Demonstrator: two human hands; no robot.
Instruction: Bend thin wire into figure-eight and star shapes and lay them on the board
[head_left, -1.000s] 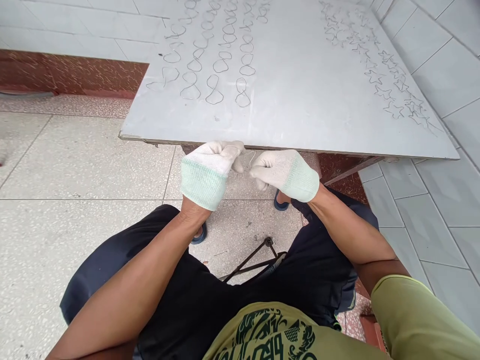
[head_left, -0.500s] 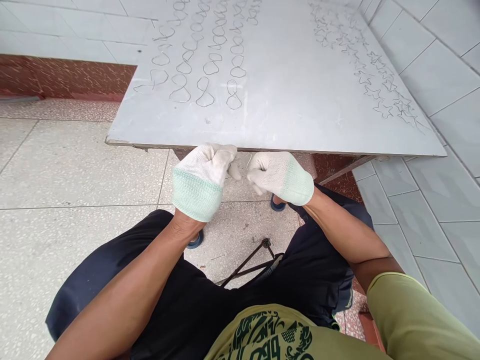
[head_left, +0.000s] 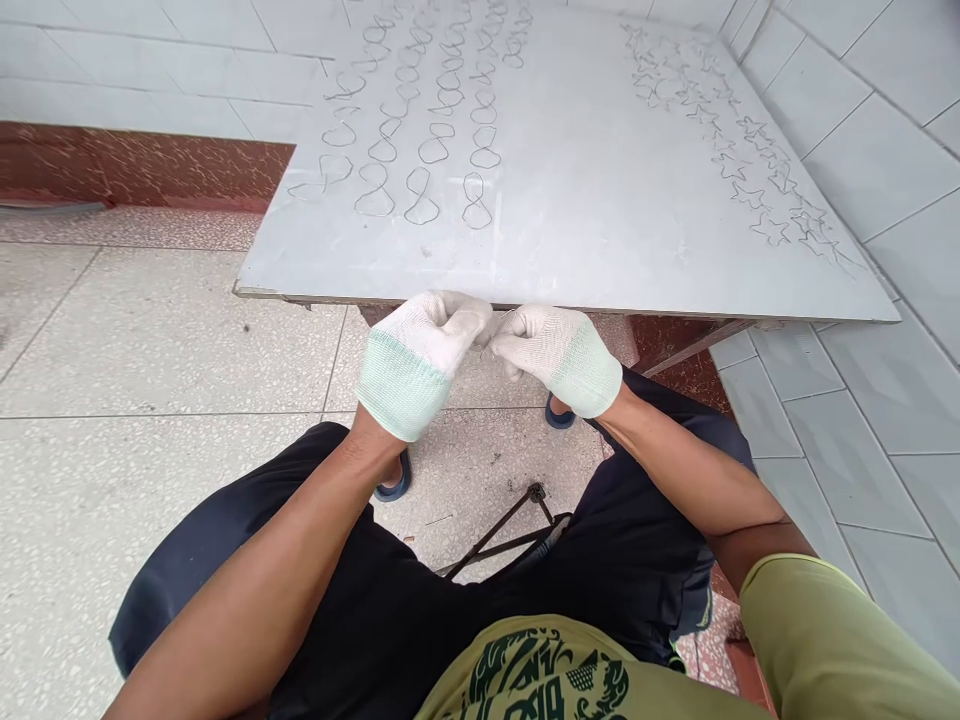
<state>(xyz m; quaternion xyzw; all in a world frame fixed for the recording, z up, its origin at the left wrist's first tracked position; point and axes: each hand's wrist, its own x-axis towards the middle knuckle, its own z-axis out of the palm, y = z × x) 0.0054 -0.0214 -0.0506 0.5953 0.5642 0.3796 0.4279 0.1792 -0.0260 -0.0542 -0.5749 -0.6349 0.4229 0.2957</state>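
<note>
Pale tiles (head_left: 907, 180) cover the walls around a grey-white surface (head_left: 600, 230), and below it is a speckled floor (head_left: 187, 330). From the head view, the surface has its near edge just beyond the two gloved hands. Toward its left edge lie thin wire eights (head_left: 450, 95), arranged in several columns which run from the far edge toward the near one. One more open wire shape (head_left: 325, 183) lies close to the left edge. Along the right edge there are wire stars (head_left: 739, 185), many of them close together or overlapping.

Both hands are at the near edge, about its middle, with the fingertips meeting or almost meeting. Between them is a thin wire (head_left: 510, 315), of which only a small part can be seen. The right hand (head_left: 559, 355) has its grip closed on this wire, with thumb and fingers pressed together. The left hand (head_left: 420, 360) has bent fingers beside the wire; I cannot tell whether its grip is holding it. Below the hands, brown metal legs (head_left: 491, 535) stand between the person's knees.
</note>
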